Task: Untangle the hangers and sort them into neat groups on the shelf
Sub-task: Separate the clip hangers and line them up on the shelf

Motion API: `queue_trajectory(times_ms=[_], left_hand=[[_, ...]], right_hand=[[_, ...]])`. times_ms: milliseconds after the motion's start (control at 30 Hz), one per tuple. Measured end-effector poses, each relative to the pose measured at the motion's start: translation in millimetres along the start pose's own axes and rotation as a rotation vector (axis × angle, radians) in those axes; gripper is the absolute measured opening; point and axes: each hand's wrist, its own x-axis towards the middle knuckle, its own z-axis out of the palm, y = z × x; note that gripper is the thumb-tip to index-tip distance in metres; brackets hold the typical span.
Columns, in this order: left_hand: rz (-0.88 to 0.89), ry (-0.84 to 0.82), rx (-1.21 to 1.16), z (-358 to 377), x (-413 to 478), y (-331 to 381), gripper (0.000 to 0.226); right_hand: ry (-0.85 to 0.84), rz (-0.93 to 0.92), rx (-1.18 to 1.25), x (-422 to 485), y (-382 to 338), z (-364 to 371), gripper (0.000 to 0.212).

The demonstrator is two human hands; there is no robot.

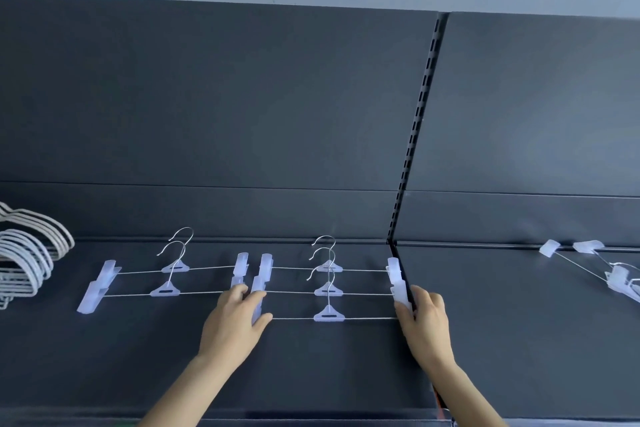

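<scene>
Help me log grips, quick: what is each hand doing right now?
Left hand: grips the left clip of the nearest clip hanger.
Right hand: grips that hanger's right clip.

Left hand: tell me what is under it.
The left hand covers the left translucent plastic clip of the nearest wire clip hanger; only a part shows between fingers and thumb. The dark grey shelf beneath is hidden there.

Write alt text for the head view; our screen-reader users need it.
The left hand and right hand grip the end clips of the nearest clip hanger in a group of three on a dark shelf. Two more lie left, white hangers beyond.
</scene>
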Motion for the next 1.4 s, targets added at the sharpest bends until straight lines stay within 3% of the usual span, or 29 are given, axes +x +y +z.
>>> queue_trajectory(times_ms=[67,200,433,700,967,1400], left_hand=[[0.108,0.018,0.105,-3,2,4,0.039],[0.204,0.100,0.043,-1,6,38,0.034],[0.412,-0.010,-0.110,27,-8,140,0.022],[0.429,-0.125,-0.162,72,-22,305,0.036],[0.454,-0.188,-0.149,113,-32,449,0.034],[0.463,-0.188,-0.193,181,33,584,0.024]], right_hand=[[0.019,0.000,-0.002,-6,2,-6,0.010],[0.057,0.001,-0.061,-21,12,-25,0.041],[0.086,-0.040,-0.322,-28,65,-97,0.043],[0.019,-0.007,-0.513,-16,156,-227,0.048],[0.044,0.055,-0.505,4,237,-356,0.046],[0.105,0.139,-0.423,75,324,-442,0.041]])
